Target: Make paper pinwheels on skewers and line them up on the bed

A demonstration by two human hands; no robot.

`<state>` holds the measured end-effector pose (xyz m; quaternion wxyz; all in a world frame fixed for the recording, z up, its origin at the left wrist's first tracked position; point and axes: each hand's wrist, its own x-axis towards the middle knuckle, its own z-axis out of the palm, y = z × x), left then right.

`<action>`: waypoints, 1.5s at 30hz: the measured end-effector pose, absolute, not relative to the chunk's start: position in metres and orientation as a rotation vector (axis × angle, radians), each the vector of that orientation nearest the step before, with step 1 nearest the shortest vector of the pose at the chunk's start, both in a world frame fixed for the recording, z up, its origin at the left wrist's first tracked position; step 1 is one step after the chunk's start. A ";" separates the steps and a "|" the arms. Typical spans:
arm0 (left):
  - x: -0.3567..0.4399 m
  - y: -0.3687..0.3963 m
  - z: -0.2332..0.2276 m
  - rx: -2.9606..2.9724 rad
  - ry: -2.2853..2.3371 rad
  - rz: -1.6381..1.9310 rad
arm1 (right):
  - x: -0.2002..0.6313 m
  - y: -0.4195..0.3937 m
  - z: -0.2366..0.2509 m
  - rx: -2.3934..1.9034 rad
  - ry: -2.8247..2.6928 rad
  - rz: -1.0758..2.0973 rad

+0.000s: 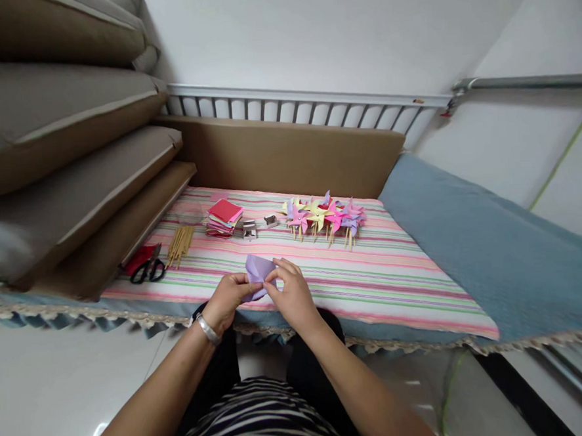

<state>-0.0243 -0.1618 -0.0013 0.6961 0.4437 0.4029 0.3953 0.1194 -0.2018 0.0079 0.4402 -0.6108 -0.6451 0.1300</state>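
A purple paper pinwheel (258, 270), with its corners bent inward, is held up over the front edge of the striped cloth (374, 292). My left hand (230, 295), a silver bracelet at its wrist, pinches the paper from the left side. From the right, my right hand (290, 290) is closed on it too, thumb and forefinger meeting near the paper's middle. Whether a pin sits between those fingertips is too small to tell. Beyond my hands lie two small open boxes (249, 230) and a stack of coloured paper squares (224, 217).
Several finished pinwheels (323, 217) on sticks lie at the back right. Black-handled scissors (149, 269) rest on the left beside a bundle of wooden sticks (179, 246). Large cushions (63, 120) are piled high on the left. A brown padded panel (287, 152) stands along the back.
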 end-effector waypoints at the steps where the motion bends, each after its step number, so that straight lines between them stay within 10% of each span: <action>1: -0.024 -0.162 -0.002 0.987 0.906 0.890 | 0.119 -0.202 0.008 -1.526 -1.596 0.334; 22: -0.026 -0.160 -0.001 1.038 0.931 0.840 | 0.129 -0.198 0.010 -1.468 -1.446 0.530; 30: -0.026 -0.153 0.002 1.251 0.930 0.665 | 0.143 -0.171 0.015 -1.276 -1.476 1.194; 45: -0.023 -0.167 -0.011 0.804 0.750 0.837 | 0.140 -0.170 -0.012 -1.318 -1.086 1.044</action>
